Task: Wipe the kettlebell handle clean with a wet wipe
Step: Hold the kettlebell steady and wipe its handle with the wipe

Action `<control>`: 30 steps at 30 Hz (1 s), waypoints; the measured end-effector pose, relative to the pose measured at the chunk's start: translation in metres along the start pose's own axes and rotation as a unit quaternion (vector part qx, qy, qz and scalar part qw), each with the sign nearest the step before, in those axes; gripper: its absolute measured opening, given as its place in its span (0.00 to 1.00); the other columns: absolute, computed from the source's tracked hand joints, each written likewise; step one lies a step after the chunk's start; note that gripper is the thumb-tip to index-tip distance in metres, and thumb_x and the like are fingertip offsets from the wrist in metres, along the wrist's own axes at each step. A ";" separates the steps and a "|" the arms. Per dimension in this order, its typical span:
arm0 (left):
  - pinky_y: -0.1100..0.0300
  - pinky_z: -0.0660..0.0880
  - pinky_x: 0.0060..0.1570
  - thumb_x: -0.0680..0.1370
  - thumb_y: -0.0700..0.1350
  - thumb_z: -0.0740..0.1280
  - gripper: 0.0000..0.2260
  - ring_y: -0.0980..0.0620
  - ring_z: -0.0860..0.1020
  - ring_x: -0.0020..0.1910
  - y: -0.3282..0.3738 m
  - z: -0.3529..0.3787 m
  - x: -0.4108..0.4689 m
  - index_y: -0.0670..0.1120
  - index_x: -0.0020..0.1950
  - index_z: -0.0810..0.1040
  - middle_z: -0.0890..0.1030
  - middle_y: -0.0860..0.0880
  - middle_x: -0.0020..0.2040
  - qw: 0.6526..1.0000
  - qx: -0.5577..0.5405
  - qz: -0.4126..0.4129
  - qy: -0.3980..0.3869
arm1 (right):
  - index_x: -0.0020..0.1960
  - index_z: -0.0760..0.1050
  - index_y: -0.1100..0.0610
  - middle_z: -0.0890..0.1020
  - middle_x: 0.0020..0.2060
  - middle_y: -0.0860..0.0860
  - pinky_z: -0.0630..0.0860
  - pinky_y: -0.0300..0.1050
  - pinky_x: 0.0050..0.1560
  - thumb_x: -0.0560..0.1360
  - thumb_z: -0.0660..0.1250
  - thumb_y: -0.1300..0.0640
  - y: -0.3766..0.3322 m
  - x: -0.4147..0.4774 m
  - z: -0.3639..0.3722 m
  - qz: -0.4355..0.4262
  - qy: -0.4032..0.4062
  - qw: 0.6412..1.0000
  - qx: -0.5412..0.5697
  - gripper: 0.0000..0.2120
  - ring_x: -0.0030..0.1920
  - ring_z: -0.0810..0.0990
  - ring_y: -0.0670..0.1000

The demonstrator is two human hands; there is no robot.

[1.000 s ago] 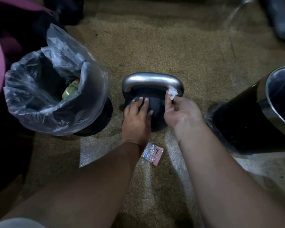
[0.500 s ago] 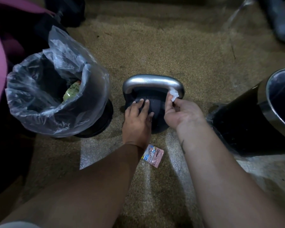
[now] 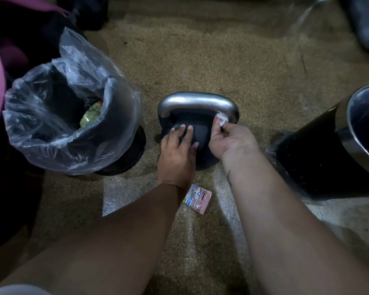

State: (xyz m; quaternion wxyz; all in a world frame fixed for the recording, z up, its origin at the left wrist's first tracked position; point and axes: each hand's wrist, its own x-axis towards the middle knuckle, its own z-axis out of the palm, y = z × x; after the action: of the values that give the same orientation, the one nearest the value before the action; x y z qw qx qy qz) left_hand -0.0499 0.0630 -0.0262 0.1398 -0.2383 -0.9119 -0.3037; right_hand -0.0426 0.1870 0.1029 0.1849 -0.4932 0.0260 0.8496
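Observation:
A black kettlebell (image 3: 202, 133) with a silver handle (image 3: 197, 102) stands on the speckled floor in the middle of the view. My left hand (image 3: 177, 154) lies flat on the black body, fingers spread, gripping nothing. My right hand (image 3: 230, 141) pinches a small crumpled white wet wipe (image 3: 222, 119) and presses it against the handle's right leg, near where it meets the body.
A black bin lined with clear plastic (image 3: 73, 124) stands left of the kettlebell, with rubbish inside. A steel-rimmed black bin (image 3: 345, 145) stands on the right. A pink wipe sachet (image 3: 197, 198) lies on the floor between my forearms.
My right hand with the wipe has stayed at the handle's right leg, shifting only slightly. My left hand has kept resting on the kettlebell body.

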 end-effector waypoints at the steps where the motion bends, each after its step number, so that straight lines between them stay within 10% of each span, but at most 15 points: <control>1: 0.51 0.69 0.64 0.80 0.47 0.67 0.18 0.39 0.73 0.62 0.000 0.000 0.000 0.43 0.68 0.76 0.76 0.41 0.66 1.000 -0.002 -0.001 -0.003 | 0.65 0.72 0.67 0.79 0.53 0.61 0.80 0.37 0.46 0.78 0.60 0.72 0.000 0.000 -0.002 0.000 -0.005 1.000 0.005 0.16 0.58 0.80 0.55; 30: 0.48 0.71 0.62 0.81 0.47 0.66 0.18 0.38 0.73 0.61 0.000 0.000 0.000 0.43 0.69 0.76 0.76 0.41 0.66 1.000 -0.003 0.003 -0.002 | 0.63 0.73 0.69 0.79 0.56 0.62 0.82 0.39 0.38 0.78 0.59 0.71 -0.003 -0.001 -0.006 -0.020 -0.007 0.999 -0.044 0.15 0.56 0.81 0.56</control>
State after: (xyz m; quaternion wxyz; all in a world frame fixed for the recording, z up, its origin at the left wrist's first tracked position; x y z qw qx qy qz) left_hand -0.0498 0.0629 -0.0265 0.1381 -0.2415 -0.9107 -0.3052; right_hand -0.0356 0.1884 0.1011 0.1798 -0.4951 -0.0228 0.8497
